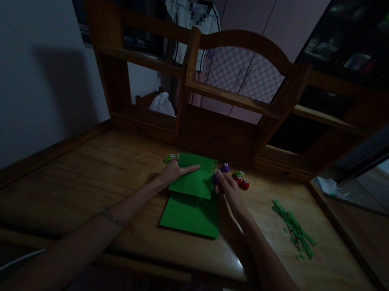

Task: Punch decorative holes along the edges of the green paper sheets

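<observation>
Near the middle of the frame, on the wooden desk [104, 185], lie two sheets of green paper; the upper green sheet [194, 178] overlaps the far edge of the lower green sheet [191, 215], and together they run with their long axis from the near edge of the desk toward the back, the upper one reaching almost to the wooden shelf unit [219, 135]; a row of small holes or marks seems to run along the upper sheet's right edge, though the light is too dim to be sure; the left hand [174, 172] rests flat on the left part of the upper sheet, fingers held together and stretched out to the right, pressing the paper down; the right hand [229, 192] sits just beside the sheet's right edge, so the paper lies to the left of its fingers; these fingers bend over a small dark object at the edge, but whether they pinch it cannot be told; the left hand is the one in firm contact with the sheet; just past the right hand stand a purple punch [225, 167] and a red punch [244, 184] with a green one touching it; another green punch [170, 158] lies beyond the left hand; toward the right of the frame, well apart from the sheets, lies a heap of green paper strips [294, 229].
</observation>
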